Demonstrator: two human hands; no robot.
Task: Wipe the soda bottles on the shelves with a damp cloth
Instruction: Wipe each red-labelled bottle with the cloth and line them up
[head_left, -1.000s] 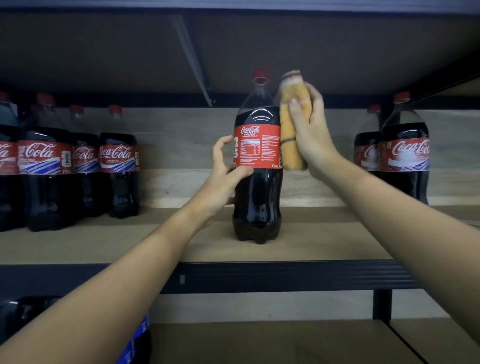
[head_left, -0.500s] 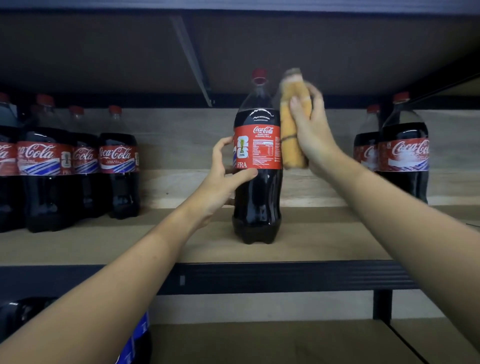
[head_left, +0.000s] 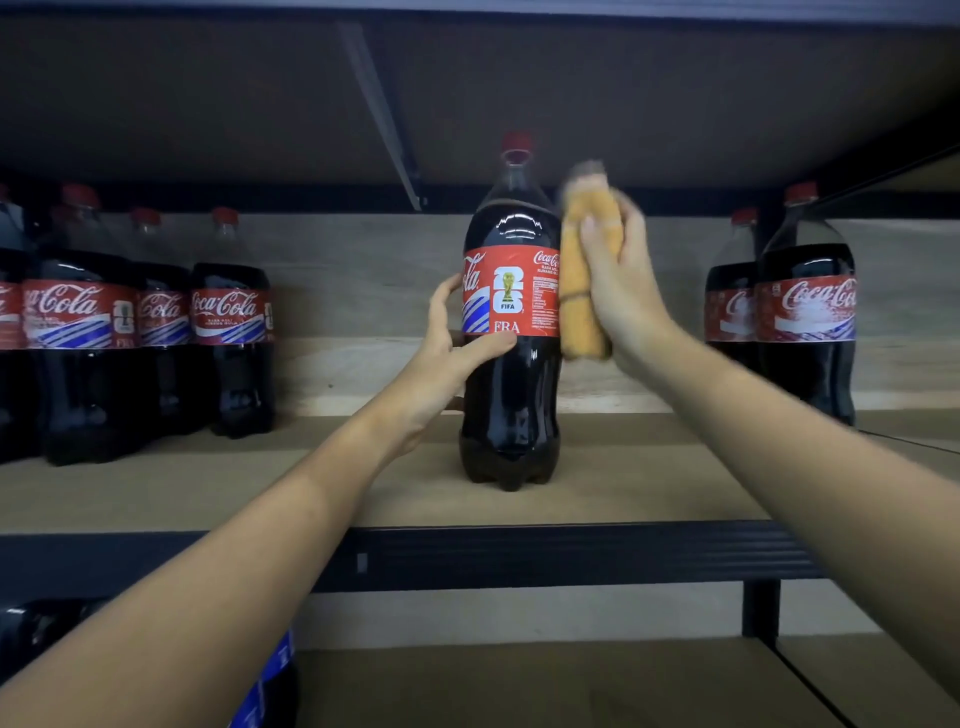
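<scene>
Currently mid-wipe on one bottle. Light wooden shelf board with a black metal front rail (head_left: 597, 499) carries everything; a cluster of dark cola bottles with red labels (head_left: 156, 322) stands at its left end, two more cola bottles (head_left: 800, 312) at its right end, both well apart from the work. Large plastic cola bottle with a red cap and red label (head_left: 511, 332) stands upright alone mid-shelf, near the front edge. Left hand (head_left: 441, 358) wraps its waist just under the label, thumb across the front, fingers round the far left side: a steadying grip, closed on the bottle. Right hand (head_left: 618, 291) has its grip closed round a folded orange-yellow cloth (head_left: 584, 275), fingers curled over the top, pressing it flat to the bottle's right flank from shoulder to below the label. Cloth's upper end is blurred. Judgement: side wipe in progress, other faces likely undone. Next move calls for turning the bottle under the left grip so a fresh face meets the cloth, keeping the base planted so it doesn't tip off the front rail.
</scene>
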